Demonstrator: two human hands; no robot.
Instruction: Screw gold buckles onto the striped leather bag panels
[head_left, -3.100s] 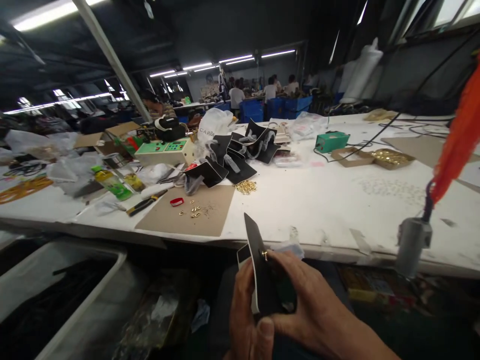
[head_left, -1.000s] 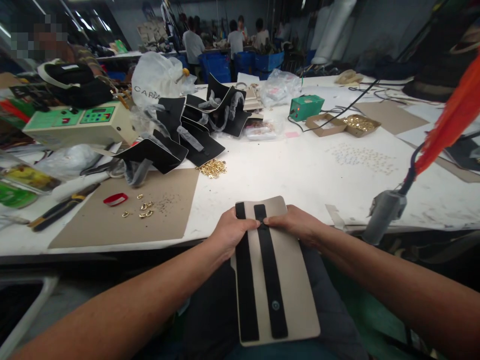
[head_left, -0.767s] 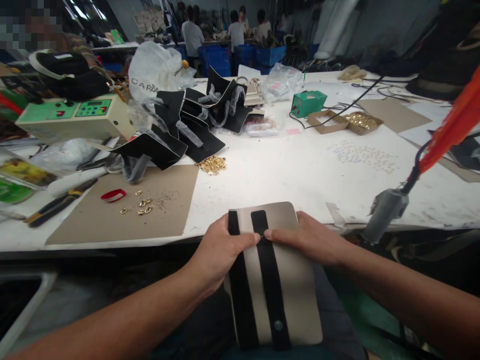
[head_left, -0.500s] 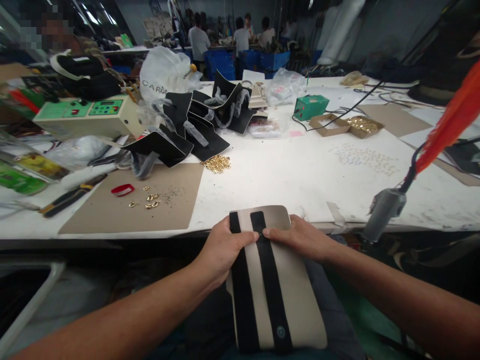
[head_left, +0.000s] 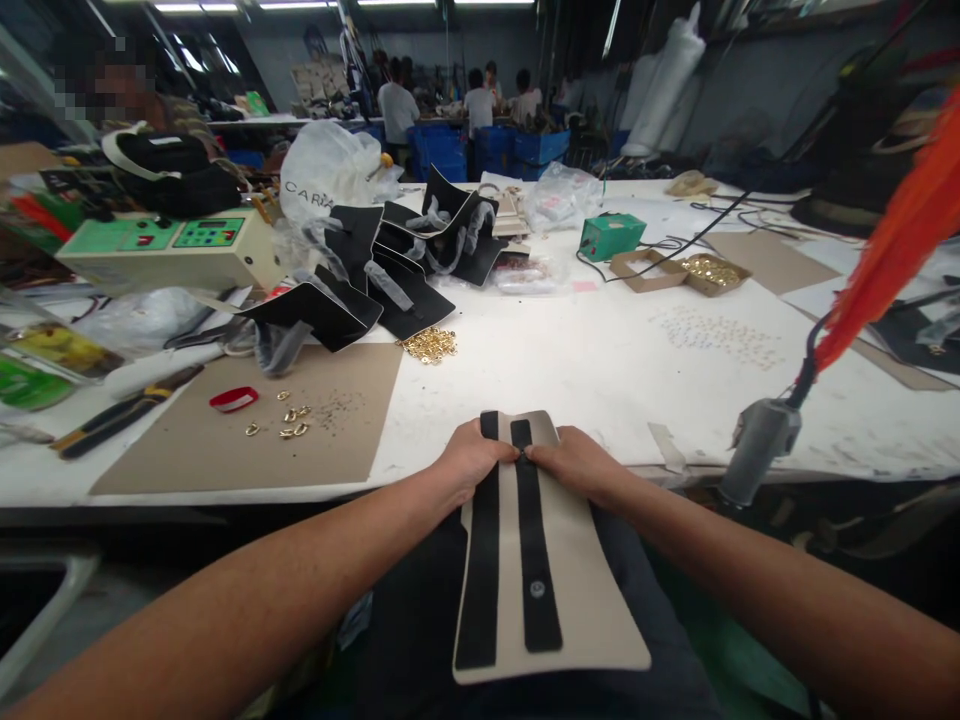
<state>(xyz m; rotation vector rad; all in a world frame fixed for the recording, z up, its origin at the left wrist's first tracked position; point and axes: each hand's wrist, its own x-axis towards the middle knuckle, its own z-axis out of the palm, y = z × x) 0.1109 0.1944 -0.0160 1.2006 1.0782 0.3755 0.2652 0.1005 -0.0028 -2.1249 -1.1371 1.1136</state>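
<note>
Between my two hands is a beige panel (head_left: 581, 590), resting over my lap at the table's front edge. It looks like leather and carries a wide black stripe along its left side. Down its middle runs a black strap (head_left: 534, 530) with a round metal snap (head_left: 537, 590) near its lower end. My left hand (head_left: 472, 455) grips the upper left edge, thumb on the strap. The upper right edge is held by my right hand (head_left: 577, 460), its thumb meeting the left one over a small dark spot on the strap. My other fingers are hidden behind the panel.
Gold hardware (head_left: 431, 345) lies in a pile beside black bag pieces (head_left: 409, 290). Brown cardboard (head_left: 172, 450) holds a few gold rings and a red band (head_left: 233, 399). Pliers (head_left: 124, 410) lie left. A grey handle (head_left: 761, 450) hangs at right. A person sits far left.
The panel's lower end has lifted and tipped, so its bottom edge now shows fully. Both hands keep their grip with thumbs on the strap. The view has tilted up slightly.
</note>
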